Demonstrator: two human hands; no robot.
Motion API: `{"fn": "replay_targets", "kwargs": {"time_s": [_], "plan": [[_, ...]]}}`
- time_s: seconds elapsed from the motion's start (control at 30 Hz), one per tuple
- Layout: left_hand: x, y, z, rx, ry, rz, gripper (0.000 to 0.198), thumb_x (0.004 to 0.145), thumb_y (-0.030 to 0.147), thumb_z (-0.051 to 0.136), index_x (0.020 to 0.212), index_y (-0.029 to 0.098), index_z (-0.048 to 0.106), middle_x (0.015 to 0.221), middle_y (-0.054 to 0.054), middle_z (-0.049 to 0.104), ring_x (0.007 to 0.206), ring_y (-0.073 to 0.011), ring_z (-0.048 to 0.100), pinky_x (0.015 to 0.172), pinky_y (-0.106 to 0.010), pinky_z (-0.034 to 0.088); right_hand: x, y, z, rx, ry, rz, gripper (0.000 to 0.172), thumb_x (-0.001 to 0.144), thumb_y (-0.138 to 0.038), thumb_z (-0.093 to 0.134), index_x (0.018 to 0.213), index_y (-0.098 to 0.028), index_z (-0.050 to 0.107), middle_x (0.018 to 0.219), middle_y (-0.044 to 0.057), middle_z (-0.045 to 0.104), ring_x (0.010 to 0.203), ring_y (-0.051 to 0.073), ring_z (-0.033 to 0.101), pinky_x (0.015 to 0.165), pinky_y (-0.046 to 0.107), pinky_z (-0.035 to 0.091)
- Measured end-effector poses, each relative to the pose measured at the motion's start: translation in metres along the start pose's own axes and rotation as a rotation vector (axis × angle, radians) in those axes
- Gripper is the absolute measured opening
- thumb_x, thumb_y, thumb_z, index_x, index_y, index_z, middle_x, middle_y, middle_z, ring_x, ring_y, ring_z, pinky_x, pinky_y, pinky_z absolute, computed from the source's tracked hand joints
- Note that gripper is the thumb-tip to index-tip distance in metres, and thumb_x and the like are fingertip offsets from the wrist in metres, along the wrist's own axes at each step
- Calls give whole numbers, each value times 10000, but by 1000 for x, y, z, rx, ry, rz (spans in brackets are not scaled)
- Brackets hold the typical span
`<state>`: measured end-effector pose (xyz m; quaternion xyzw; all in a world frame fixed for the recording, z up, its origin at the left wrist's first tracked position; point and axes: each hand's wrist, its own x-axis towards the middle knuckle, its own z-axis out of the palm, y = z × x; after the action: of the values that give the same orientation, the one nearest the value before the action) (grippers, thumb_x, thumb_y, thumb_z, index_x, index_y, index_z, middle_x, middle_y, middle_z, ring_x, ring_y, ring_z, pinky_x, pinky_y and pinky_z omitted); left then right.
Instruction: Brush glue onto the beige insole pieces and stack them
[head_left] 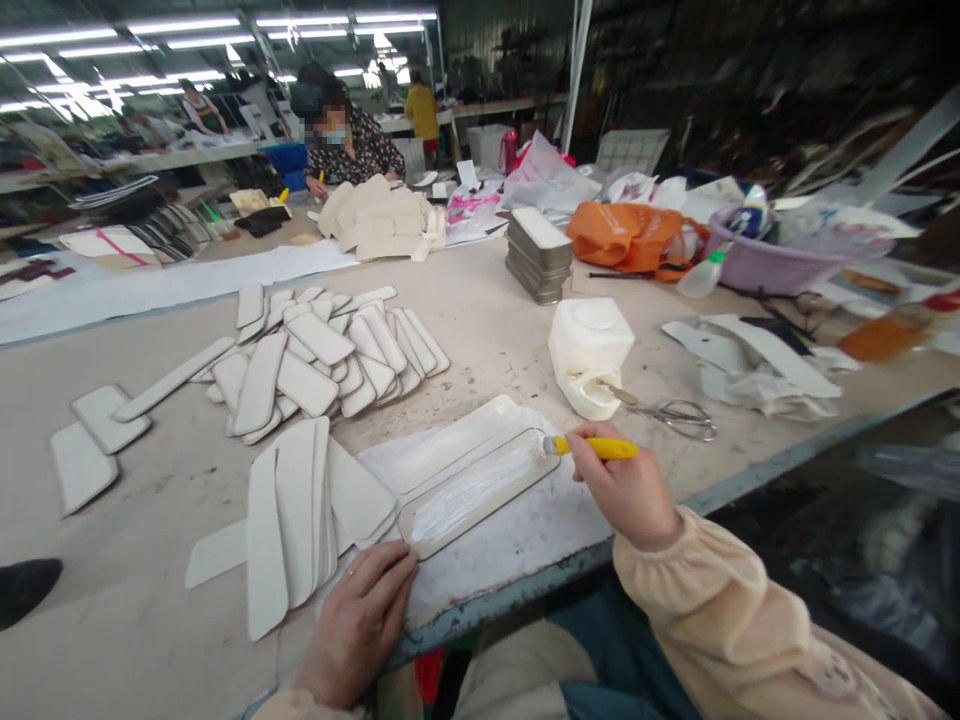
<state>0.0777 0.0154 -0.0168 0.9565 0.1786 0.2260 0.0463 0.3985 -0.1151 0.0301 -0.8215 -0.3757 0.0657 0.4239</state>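
Note:
My right hand (pixel 626 490) is closed round a yellow-handled brush (pixel 592 447), whose bristles touch the far end of a long beige strip (pixel 480 492) streaked with white glue. My left hand (pixel 360 620) lies flat with fingers stretched out, its tips pressing the near end of that strip. A second glued strip (pixel 454 443) lies just behind it, both on a white glue-smeared sheet (pixel 525 545) at the table's front edge. A fanned stack of blank strips (pixel 296 520) lies left of my left hand.
A white glue container (pixel 589 365) and scissors (pixel 679 415) stand behind the brush. A heap of cut pieces (pixel 330 355) covers mid-table, metal plates (pixel 538 255) farther back, orange bag (pixel 626 235) and purple basin (pixel 772 265) at right. A person sits across the table (pixel 150 640).

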Motion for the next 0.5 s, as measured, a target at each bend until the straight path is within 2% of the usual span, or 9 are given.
{"fn": "replay_targets", "kwargs": {"time_s": [0.07, 0.17, 0.23, 0.33, 0.4, 0.5], "plan": [[0, -1, 1, 10, 6, 8, 234, 872, 139, 559, 1059, 217, 674, 1065, -78, 683, 994, -197, 641, 896, -339, 540, -2, 2, -3, -113, 56, -79, 302, 926, -443, 445, 873, -210, 630, 630, -1, 660, 568, 149, 637, 587, 251, 419], [0, -1, 0, 11, 11, 11, 234, 877, 144, 549, 1063, 215, 673, 1069, -78, 682, 1000, -195, 640, 892, -329, 540, -15, -5, 8, -336, 70, -279, 256, 921, -365, 467, 863, -196, 651, 607, 19, 655, 540, 157, 623, 532, 258, 367], [1, -1, -1, 15, 16, 16, 222, 879, 153, 554, 1056, 215, 672, 1060, -76, 682, 993, -191, 640, 889, -321, 538, -30, -17, 21, -386, 6, -444, 220, 917, -299, 474, 838, -188, 647, 578, 18, 637, 522, 153, 607, 518, 262, 347], [1, -1, -2, 23, 21, 42, 209, 877, 154, 565, 1051, 209, 666, 1046, -72, 681, 979, -181, 640, 884, -304, 531, -54, -41, 41, -221, -136, -617, 197, 921, -248, 459, 856, -185, 634, 630, 20, 657, 583, 143, 627, 558, 246, 381], [1, -3, -2, 23, 21, 61, 210, 874, 146, 566, 1055, 199, 660, 1052, -76, 677, 980, -179, 638, 884, -296, 527, -62, -51, 50, -95, -190, -616, 191, 926, -263, 457, 881, -192, 629, 665, 15, 676, 615, 136, 642, 581, 230, 401], [1, -4, -1, 20, 18, 82, 209, 874, 145, 563, 1055, 188, 657, 1057, -82, 674, 981, -178, 640, 883, -290, 528, -51, -45, 48, -9, -188, -469, 189, 925, -290, 465, 893, -209, 633, 693, 3, 693, 627, 129, 657, 598, 214, 417]]}}
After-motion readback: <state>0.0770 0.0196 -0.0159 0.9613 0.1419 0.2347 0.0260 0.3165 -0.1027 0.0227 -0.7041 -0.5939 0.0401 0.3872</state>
